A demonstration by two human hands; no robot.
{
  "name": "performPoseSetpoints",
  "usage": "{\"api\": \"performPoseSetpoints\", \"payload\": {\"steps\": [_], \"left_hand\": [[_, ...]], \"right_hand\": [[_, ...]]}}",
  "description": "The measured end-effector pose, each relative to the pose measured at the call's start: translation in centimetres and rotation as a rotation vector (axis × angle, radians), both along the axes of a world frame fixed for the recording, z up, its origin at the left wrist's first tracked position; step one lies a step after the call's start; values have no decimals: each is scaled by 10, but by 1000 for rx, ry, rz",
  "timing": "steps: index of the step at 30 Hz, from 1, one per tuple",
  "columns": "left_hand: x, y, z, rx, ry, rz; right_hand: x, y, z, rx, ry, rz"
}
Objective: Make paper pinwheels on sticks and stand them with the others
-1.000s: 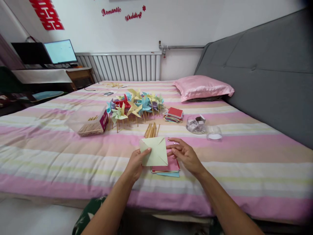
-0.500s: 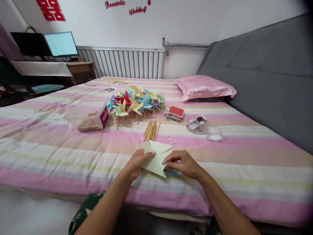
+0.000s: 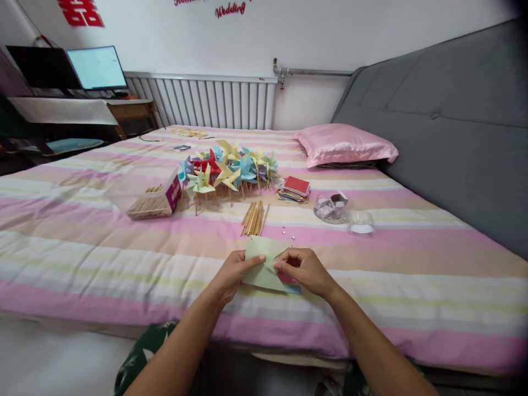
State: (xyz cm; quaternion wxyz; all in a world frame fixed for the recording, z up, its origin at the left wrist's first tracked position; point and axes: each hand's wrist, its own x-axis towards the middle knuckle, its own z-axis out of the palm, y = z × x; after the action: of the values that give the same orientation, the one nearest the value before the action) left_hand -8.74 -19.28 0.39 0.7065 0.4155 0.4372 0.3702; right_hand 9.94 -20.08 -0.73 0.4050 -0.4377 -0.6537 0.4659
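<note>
A pale green square of paper with slits cut in from its corners is held near the bed's front edge. My left hand grips its left side, thumb on top. On the right, my right hand pinches a flap of the sheet close to its centre. Red and blue paper shows partly beneath, mostly covered. Just beyond lie a bundle of thin tan sticks and a few small shiny beads.
Paper pinwheels on sticks stand in a cluster. Left of them is a clear box of sticks. A stack of coloured paper, a round clear container, a tape roll and a pink pillow lie to the right.
My right hand has brought a flap of the green paper inward to the middle, near my left thumb. More of the red paper underneath shows. The view has tilted down slightly.
</note>
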Motion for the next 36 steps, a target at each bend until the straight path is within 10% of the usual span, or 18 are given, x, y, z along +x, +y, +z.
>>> {"api": "performPoseSetpoints", "payload": {"steps": [36], "left_hand": [[3, 1, -4, 83, 5, 23]], "right_hand": [[-3, -1, 2, 59, -89, -94]]}}
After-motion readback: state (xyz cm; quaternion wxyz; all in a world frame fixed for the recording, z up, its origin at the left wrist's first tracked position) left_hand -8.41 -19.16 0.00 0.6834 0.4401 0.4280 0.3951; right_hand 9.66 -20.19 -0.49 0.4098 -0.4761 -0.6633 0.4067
